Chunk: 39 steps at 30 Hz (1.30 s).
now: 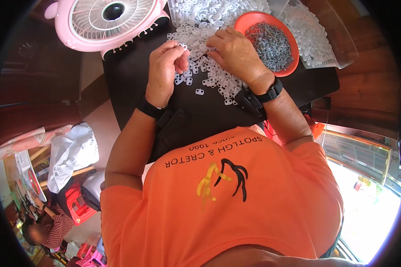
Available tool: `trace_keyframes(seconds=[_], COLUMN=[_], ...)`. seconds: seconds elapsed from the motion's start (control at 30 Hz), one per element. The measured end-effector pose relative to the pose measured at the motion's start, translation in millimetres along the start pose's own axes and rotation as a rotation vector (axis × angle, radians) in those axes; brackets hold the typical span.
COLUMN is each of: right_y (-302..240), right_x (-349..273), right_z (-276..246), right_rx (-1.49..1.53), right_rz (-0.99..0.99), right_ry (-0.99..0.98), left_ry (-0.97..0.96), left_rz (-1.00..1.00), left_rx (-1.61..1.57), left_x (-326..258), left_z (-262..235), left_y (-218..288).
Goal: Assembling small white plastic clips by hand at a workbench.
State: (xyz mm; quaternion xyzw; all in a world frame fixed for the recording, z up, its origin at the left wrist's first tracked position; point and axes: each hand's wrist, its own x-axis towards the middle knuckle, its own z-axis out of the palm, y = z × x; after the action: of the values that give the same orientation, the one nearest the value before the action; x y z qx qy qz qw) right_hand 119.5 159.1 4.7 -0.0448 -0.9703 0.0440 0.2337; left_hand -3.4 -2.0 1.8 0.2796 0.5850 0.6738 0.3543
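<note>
Between the thumb and forefinger of my left hand (164, 62) is a small white plastic clip (182, 46) with a hole in it. My left hand is closed and raised just above the dark table. My right hand (239, 52) bends over the pile of loose white clips (216, 73), its thumb and fingertips drawn together. What those fingertips hold, if anything, is too small to make out. Beside the right hand stands an orange bowl (293, 61) full of thin grey metal nails (272, 46). One clip (199, 91) lies apart from the pile, nearer to me.
A pink fan (109, 20) stands at the table's far left. Clear plastic containers of white pieces sit at the far middle and far right (309, 38). The dark table (133, 84) ends close to my body. Beyond, at lower left, are a white bag (75, 153), red stools and another person.
</note>
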Motion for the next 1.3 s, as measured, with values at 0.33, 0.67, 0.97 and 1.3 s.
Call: trace_keyframes(seconds=[0.33,0.67,0.97,1.3], right_y=[-4.6,-9.5,-13.3,-1.4], right_x=[4.4,3.0,2.3,2.5], right_z=[-0.1,4.7,0.4,5.0], right_rx=[0.85,1.428,1.384,1.431], right_rz=[0.333,0.372,0.266,0.409], right_ry=[0.075,-0.076,-0.067,-0.056], left_ry=[-0.03,-0.147,-0.129,-0.168], left_rz=[0.01,0.068,0.044,0.087], left_rx=[-0.125,-0.197,-0.201,-0.239], left_x=[2.6,0.2,-0.4,-2.6], left_z=[5.9,5.5,7.0,10.5], left_y=[-3.0,-6.3,-4.2,-1.0])
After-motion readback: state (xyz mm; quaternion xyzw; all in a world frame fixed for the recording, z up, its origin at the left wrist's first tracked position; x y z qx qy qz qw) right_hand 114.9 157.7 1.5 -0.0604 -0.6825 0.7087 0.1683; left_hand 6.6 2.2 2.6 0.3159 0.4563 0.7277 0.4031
